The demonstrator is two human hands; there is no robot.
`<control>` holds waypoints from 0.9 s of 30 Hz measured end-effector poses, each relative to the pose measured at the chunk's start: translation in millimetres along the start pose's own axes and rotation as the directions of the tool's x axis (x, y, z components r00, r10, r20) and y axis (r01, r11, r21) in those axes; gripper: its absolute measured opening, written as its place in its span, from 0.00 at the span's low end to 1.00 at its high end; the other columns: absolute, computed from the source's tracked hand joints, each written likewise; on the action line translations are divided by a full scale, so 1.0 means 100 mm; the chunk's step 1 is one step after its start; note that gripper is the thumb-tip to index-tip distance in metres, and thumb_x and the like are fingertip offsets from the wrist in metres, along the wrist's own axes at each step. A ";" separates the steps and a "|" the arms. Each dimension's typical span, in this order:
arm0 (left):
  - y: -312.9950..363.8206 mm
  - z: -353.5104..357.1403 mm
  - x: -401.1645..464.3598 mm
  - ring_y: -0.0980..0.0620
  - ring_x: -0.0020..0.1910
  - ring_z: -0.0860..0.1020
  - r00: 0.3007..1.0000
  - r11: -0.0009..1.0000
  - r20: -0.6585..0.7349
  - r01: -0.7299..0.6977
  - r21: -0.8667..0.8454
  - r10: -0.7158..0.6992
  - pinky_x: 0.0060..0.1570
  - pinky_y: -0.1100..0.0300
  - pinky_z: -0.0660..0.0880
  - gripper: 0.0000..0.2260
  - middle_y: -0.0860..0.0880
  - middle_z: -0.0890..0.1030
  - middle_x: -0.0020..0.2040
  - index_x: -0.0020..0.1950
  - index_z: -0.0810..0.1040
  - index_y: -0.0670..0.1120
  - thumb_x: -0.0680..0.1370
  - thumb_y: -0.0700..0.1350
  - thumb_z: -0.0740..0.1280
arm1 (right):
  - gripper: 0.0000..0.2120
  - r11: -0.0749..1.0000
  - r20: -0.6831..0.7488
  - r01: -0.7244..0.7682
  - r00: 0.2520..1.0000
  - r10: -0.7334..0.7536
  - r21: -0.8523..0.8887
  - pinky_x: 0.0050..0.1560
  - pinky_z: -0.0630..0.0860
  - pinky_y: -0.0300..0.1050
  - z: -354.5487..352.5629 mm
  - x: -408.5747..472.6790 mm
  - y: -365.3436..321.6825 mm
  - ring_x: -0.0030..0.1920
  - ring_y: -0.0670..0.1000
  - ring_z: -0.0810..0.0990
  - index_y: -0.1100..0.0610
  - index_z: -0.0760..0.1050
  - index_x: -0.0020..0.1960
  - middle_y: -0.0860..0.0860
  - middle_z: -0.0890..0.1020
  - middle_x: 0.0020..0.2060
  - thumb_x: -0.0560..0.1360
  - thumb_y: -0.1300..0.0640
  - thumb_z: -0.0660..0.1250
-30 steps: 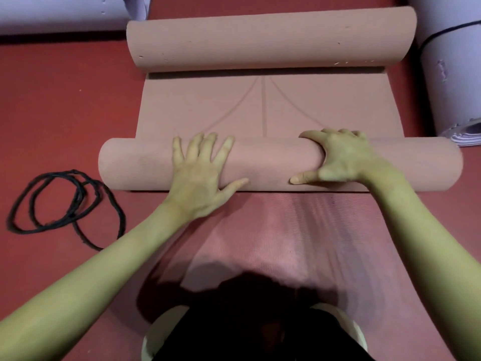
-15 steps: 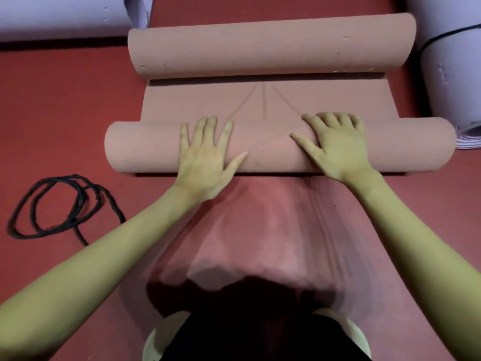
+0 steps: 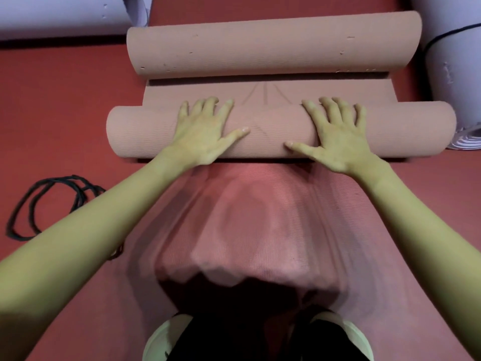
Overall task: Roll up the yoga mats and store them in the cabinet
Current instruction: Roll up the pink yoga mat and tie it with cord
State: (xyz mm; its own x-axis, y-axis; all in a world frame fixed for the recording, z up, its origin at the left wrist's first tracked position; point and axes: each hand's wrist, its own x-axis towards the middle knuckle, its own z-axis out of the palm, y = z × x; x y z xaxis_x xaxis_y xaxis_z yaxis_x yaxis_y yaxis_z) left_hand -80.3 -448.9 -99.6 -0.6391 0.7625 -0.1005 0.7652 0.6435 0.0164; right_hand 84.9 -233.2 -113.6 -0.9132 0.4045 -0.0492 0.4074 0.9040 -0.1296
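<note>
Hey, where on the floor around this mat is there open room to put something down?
Bare red floor lies left of the near roll, between the white mat above and the black cord below. Right of the near roll it is crowded: the white rolled mats stand close. Between the near roll and the far roll, only a narrow flat strip shows.

The yoga mat (image 3: 281, 128) is dusty pink with thin engraved lines; the floor (image 3: 65, 105) red; the cord (image 3: 52, 201) black; the rolled mats (image 3: 453, 48) pale lavender.

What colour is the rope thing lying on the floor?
Black. The coiled cord lies on the red floor, seen in the head view.
</note>
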 end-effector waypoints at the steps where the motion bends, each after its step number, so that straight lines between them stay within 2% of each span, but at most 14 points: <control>1: -0.01 -0.01 0.00 0.42 0.74 0.59 1.000 1.000 0.020 -0.003 0.007 0.003 0.72 0.40 0.51 0.38 0.41 0.61 0.75 0.78 0.55 0.50 0.75 0.72 0.50 | 0.51 1.000 0.016 0.005 1.000 -0.005 -0.012 0.72 0.48 0.66 -0.02 0.05 0.01 0.75 0.59 0.56 0.48 0.55 0.78 0.58 0.61 0.75 0.62 0.20 0.45; 4: -0.07 -0.05 0.07 0.41 0.74 0.58 0.996 0.997 0.083 -0.032 0.067 0.026 0.73 0.39 0.50 0.50 0.40 0.60 0.75 0.79 0.50 0.50 0.66 0.79 0.52 | 0.59 0.999 0.074 0.028 0.997 -0.025 -0.038 0.72 0.50 0.65 -0.10 0.19 0.05 0.74 0.60 0.59 0.49 0.54 0.78 0.57 0.63 0.73 0.55 0.17 0.46; 6: -0.10 -0.08 0.18 0.39 0.72 0.62 0.992 0.994 0.114 -0.054 0.091 0.044 0.72 0.40 0.54 0.53 0.39 0.63 0.74 0.79 0.51 0.50 0.63 0.80 0.55 | 0.62 0.997 0.105 0.041 0.994 -0.035 -0.058 0.72 0.51 0.65 -0.14 0.27 0.07 0.72 0.60 0.62 0.50 0.54 0.78 0.57 0.66 0.72 0.52 0.16 0.48; 9: -0.13 -0.14 0.30 0.37 0.66 0.69 0.989 0.992 0.124 -0.089 0.092 0.077 0.66 0.45 0.63 0.51 0.38 0.70 0.68 0.77 0.56 0.49 0.62 0.79 0.55 | 0.64 0.994 0.131 0.073 0.989 -0.062 -0.083 0.70 0.56 0.64 -0.18 0.38 0.08 0.69 0.62 0.66 0.50 0.57 0.77 0.57 0.70 0.68 0.48 0.16 0.52; 12: -0.15 -0.15 0.33 0.37 0.62 0.72 0.990 0.991 0.105 -0.105 0.083 0.096 0.62 0.46 0.67 0.52 0.38 0.73 0.64 0.75 0.60 0.48 0.61 0.80 0.52 | 0.63 0.993 0.135 0.088 0.988 -0.076 -0.082 0.67 0.60 0.62 -0.22 0.42 0.09 0.65 0.63 0.70 0.50 0.61 0.75 0.57 0.73 0.65 0.48 0.17 0.57; 16: -0.15 -0.10 0.26 0.38 0.59 0.73 0.992 0.988 0.038 -0.121 0.101 0.117 0.60 0.45 0.68 0.51 0.38 0.75 0.60 0.72 0.63 0.48 0.61 0.81 0.49 | 0.58 0.991 0.089 0.094 0.992 -0.085 -0.097 0.65 0.61 0.61 -0.21 0.33 0.07 0.62 0.63 0.72 0.48 0.64 0.72 0.55 0.75 0.63 0.49 0.18 0.56; 23: -0.01 -0.01 -0.27 0.40 0.59 0.72 0.993 0.990 0.045 -0.110 0.085 0.107 0.59 0.47 0.66 0.49 0.41 0.75 0.61 0.72 0.64 0.49 0.62 0.80 0.48 | 0.55 0.991 0.089 0.112 0.990 -0.105 -0.070 0.61 0.63 0.60 -0.18 -0.17 0.03 0.60 0.62 0.73 0.47 0.66 0.71 0.52 0.77 0.61 0.51 0.18 0.57; 27: 0.08 0.04 -0.65 0.40 0.55 0.75 0.989 0.986 0.012 -0.146 0.084 0.146 0.57 0.47 0.69 0.49 0.41 0.77 0.57 0.70 0.69 0.47 0.63 0.80 0.49 | 0.55 0.992 0.093 0.114 0.990 -0.109 -0.052 0.60 0.64 0.59 -0.14 -0.60 -0.02 0.59 0.61 0.74 0.47 0.68 0.70 0.51 0.78 0.60 0.50 0.17 0.57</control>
State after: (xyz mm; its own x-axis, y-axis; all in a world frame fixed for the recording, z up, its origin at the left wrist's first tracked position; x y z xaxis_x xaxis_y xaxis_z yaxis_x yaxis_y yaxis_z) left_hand -32.5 -494.0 -97.3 -0.5200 0.8472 -0.1089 0.8541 0.5174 -0.0531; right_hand 138.7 -257.5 -97.0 -0.9490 0.2888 -0.1262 0.3002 0.9502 -0.0832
